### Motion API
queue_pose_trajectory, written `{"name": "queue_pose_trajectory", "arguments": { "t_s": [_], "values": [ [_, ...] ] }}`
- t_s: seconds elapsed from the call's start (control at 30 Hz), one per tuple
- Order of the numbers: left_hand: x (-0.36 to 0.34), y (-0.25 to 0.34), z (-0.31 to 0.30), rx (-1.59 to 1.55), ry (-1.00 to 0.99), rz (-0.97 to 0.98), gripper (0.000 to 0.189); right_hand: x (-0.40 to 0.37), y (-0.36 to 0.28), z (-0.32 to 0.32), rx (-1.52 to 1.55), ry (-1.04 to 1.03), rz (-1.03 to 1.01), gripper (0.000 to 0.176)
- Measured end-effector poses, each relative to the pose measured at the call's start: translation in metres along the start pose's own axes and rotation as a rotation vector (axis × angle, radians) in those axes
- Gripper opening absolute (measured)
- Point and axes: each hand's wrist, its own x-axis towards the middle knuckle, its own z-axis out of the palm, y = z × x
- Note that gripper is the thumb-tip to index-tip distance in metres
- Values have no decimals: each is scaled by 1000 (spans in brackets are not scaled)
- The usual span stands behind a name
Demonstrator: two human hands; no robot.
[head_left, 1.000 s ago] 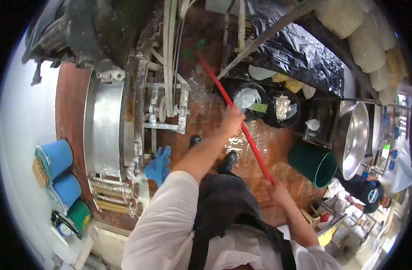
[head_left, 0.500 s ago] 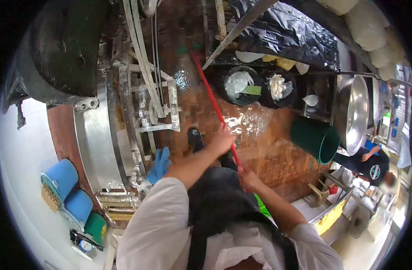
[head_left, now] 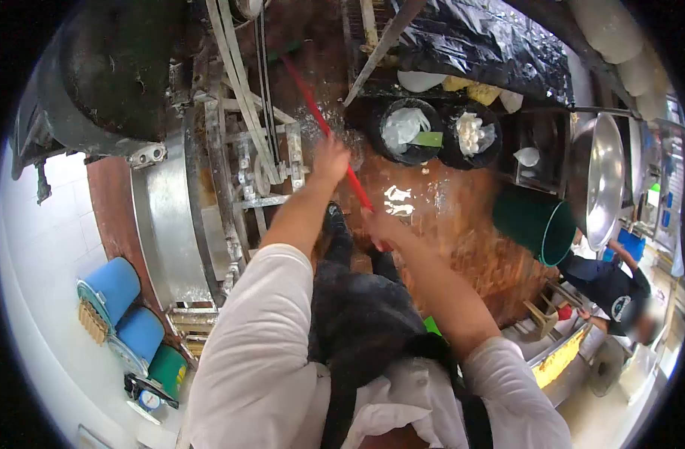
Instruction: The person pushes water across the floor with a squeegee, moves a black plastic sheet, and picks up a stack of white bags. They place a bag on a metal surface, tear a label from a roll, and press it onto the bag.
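Observation:
A long red-handled broom (head_left: 309,99) slants across the middle of the view, its blurred green head (head_left: 285,53) on the wet brown tile floor (head_left: 447,224) far ahead. Bristles cannot be made out. My left hand (head_left: 331,159) is closed around the handle about midway. Lower down, near the handle's close end, my right hand (head_left: 386,227) grips it too. Both arms stretch forward over my dark apron. White flecks and wet glare lie on the floor beside the handle.
Metal machine frames (head_left: 294,153) border the left. To the right stand two black bins (head_left: 410,159) with plastic waste, a green barrel (head_left: 533,224) on its side and a large metal bowl (head_left: 600,179). Another person (head_left: 608,288) is at far right. Blue barrels (head_left: 118,288) stand lower left.
Both my hands have pushed forward and left with the broom, and its green head has moved farther away. The person at far right has shifted, an arm now reaching out.

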Motion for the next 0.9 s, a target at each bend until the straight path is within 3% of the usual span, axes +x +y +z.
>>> {"name": "queue_pose_trajectory", "arguments": {
  "t_s": [0.07, 0.13, 0.2, 0.23, 0.3, 0.37, 0.47, 0.5, 0.57, 0.67, 0.77, 0.83, 0.9],
  "values": [
    [-19, 50, -11, -133, -199, 58, 18, -77, 23, -17, -92, 102, 18, 51],
    [-42, 124, 16, -165, -62, 105, 15, -103, 103, -36, -205, 129, -19, 40],
    [-55, 188, -11, -522, -74, 91, 15, -157, 149, -70, -242, 98, 187, 44],
    [-53, 203, -43, -582, -255, 177, 17, -195, 134, -90, -177, 74, 223, 46],
    [-52, 224, -49, -612, -80, 223, 15, -229, 127, -104, -136, 97, 244, 50],
    [-55, 225, -47, -576, -4, 230, 15, -234, 130, -97, -112, 116, 174, 51],
    [-47, 154, -33, -498, -85, 156, 14, -172, 122, -48, -94, 131, -44, 47],
    [-45, 124, -29, -518, -149, 122, 14, -145, 105, -35, -95, 96, -22, 47],
    [-46, 78, -22, -245, -228, 98, 18, -104, 70, -19, -120, -13, 93, 47],
    [-59, 61, 14, -176, -143, 69, 19, -68, 102, 2, -197, 22, -33, 47],
    [-63, 115, 8, -238, -357, 125, 20, -93, 166, -23, -386, 27, -137, 43],
    [-70, 166, 16, -380, -348, 104, 21, -128, 203, -53, -228, 49, -59, 40],
    [-61, 219, 10, -338, -430, 152, 20, -167, 234, -91, -415, 124, -5, 36]
  ]
}}
